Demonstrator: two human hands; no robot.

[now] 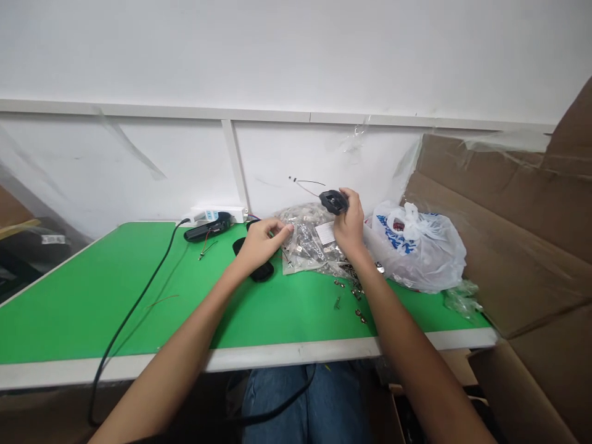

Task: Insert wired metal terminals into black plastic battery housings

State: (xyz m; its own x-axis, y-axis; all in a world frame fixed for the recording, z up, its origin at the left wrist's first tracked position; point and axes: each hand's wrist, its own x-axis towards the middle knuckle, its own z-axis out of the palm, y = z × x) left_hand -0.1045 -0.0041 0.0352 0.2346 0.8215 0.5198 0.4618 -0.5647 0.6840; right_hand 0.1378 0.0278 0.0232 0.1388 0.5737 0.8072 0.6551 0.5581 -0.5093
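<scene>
My right hand (350,225) is raised over the green table (115,296) and grips a small black round part (333,201) with thin wires (308,183) sticking out to the left. My left hand (263,242) hovers just left of it, fingers pinched together near a clear bag of small metal parts (311,243); what it pinches is too small to name. Under the left hand lies a flat black oval piece (261,271).
A white plastic bag with blue print (419,246) sits right of the clear bag. Loose small metal parts (349,296) lie near the front. A power strip (222,214), a black tool (208,227) and a black cable (134,308) are at left. Cardboard (518,246) stands at right.
</scene>
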